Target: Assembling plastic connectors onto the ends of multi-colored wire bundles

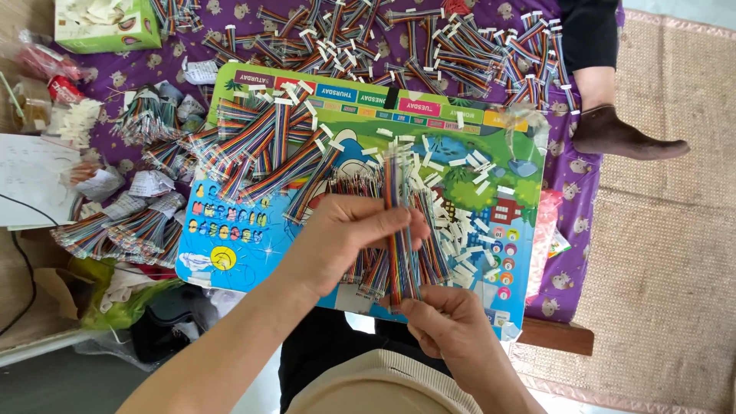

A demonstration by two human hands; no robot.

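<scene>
Ribbon cable bundle, rainbow-striped with white end plugs, held upright over the near edge of the cartoon-printed board. Left hand grasps its middle; right hand pinches its lower end. Loose cable piles lie at the board's far-left corner; a socked foot rests beyond the right edge.

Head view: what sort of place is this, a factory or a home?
Most likely a home doing piecework on the floor. Rainbow ribbon cables lie heaped on a child's cartoon board, set over a purple printed cloth and woven mat; both hands hold cables.
</scene>
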